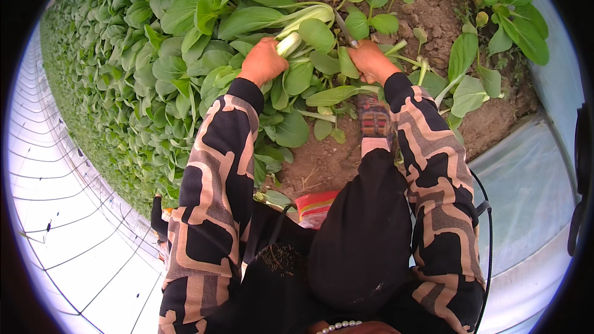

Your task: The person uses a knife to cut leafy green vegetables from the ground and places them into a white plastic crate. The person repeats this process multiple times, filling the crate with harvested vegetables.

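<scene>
My left hand point(264, 62) is closed around a bok choy whose pale cut base point(288, 45) points up and to the right. In my right hand point(372, 61) is a knife, its handle mostly hidden by the fingers. The narrow, dull metal knife blade point(343, 27) points away from me and slightly left. Its tip lies against the base of a second bok choy point(312, 17), which leans over to the left. Loose green leaves point(329, 96) lie between and below my hands.
Dense bok choy point(153, 83) covers the left side. Brown soil point(315, 162) shows around my shoe point(375, 118). A red plastic bag point(316, 206) lies by my leg. Plastic sheeting point(524, 185) borders the right. Another person's dark sleeve point(158, 218) appears at lower left.
</scene>
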A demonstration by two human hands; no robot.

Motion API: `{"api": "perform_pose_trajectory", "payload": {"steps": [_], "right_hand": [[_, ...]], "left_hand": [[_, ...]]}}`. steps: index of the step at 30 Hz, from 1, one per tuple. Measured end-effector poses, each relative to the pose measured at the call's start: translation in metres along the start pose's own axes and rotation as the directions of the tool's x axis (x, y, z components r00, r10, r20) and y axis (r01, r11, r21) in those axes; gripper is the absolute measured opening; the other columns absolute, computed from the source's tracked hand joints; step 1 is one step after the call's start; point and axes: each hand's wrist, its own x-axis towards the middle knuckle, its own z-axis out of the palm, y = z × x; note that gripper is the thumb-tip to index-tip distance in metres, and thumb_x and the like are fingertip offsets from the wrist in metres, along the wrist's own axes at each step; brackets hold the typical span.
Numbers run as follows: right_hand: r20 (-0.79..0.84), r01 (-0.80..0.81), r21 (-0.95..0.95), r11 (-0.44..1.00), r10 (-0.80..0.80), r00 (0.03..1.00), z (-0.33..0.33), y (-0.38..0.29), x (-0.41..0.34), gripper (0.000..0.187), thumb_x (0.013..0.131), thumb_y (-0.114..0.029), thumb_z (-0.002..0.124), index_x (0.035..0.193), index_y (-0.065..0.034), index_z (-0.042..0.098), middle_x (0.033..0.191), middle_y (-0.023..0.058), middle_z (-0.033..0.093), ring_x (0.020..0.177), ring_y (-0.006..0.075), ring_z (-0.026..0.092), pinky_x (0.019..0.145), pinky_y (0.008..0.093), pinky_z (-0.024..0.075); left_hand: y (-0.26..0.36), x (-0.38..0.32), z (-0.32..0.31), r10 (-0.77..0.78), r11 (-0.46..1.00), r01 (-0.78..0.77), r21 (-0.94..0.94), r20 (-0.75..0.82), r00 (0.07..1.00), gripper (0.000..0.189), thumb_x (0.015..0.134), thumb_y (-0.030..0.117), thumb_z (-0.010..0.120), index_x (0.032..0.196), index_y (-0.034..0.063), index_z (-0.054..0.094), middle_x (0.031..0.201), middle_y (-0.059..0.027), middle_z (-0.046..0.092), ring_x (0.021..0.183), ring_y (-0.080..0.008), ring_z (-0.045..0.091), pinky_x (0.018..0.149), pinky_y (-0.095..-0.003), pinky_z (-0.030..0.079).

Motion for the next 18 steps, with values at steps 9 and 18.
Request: {"api": "perform_pose_trajectory", "payload": {"steps": [9,18], "right_hand": [[-0.070,0.262,-0.233,0.936,-0.285,0.956,0.000,0.031,-0.010,0.032,0.080,-0.031,0.068,0.090,-0.0028,0.059,0.060,0.0038,0.051,0.043,0.0133,0.045,0.040,0.0279,0.0392],[-0.006,0.419,0.767,0.486,-0.648,0.762,-0.005,0.011,-0.076,0.062,0.080,-0.041,0.068,0.126,-0.0043,0.045,0.109,0.0055,0.055,0.077,0.0089,0.056,0.054,0.0222,0.0476]], "left_hand": [[0.018,-0.046,-0.015,0.133,0.990,-0.114,0.082,-0.281,0.951,0.034,0.064,0.012,0.067,0.097,0.0037,0.063,0.128,-0.0095,0.051,0.096,-0.0307,0.060,0.083,-0.0377,0.048],[0.041,-0.151,-0.021,0.574,0.818,-0.461,0.345,-0.425,0.700,0.016,0.056,0.006,0.066,0.069,0.0038,0.055,0.122,-0.0027,0.054,0.082,-0.0267,0.060,0.069,-0.0359,0.047]]}}
